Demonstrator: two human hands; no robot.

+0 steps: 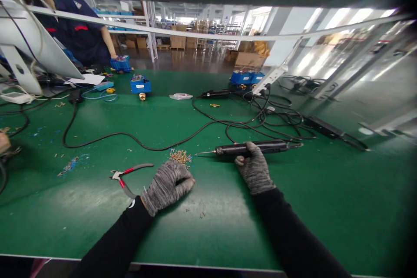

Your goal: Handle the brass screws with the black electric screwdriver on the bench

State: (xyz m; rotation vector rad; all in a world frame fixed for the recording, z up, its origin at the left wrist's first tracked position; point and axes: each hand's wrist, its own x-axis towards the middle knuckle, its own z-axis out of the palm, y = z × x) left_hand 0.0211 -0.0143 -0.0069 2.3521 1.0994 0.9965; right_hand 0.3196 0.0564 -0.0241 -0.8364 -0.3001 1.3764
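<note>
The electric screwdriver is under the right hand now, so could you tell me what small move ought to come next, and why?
Probably close the right hand fully around the electric screwdriver and lift it. It lies flat on the green table, while the left hand rests curled beside the pile of screws.

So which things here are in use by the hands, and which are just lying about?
In use:
right hand on the electric screwdriver
left hand by the pile of screws

Lying about:
red-handled pliers
blue units
second screwdriver
plastic bag
</note>
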